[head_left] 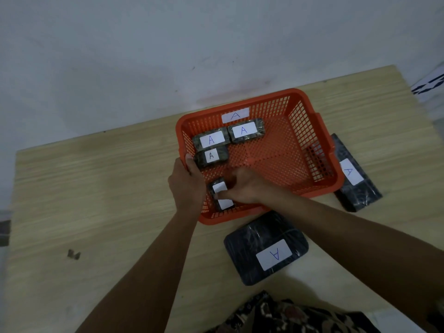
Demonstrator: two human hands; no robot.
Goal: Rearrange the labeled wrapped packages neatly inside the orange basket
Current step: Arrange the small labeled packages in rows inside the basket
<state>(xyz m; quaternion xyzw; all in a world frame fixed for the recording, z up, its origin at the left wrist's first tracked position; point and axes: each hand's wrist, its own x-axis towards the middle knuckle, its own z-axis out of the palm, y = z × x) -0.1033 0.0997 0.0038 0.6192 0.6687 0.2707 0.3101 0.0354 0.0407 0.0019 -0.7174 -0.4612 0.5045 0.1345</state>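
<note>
The orange basket (pixel 312 131) stands on the wooden table and carries a white "A" label on its far wall. Three dark wrapped packages with "A" labels lie in its far left part: one (pixel 211 139), one (pixel 245 129) and one (pixel 211 156). At the near left corner are two small packages, one (pixel 219 187) and one (pixel 225 204). My right hand (pixel 242 188) reaches into the basket and pinches the small package nearest it. My left hand (pixel 187 183) grips the basket's left rim.
Outside the basket, a large dark package (pixel 266 248) with an "A" label lies on the table in front. A long dark package (pixel 353 174) lies at the basket's right side. A wall rises behind the table (pixel 96 188).
</note>
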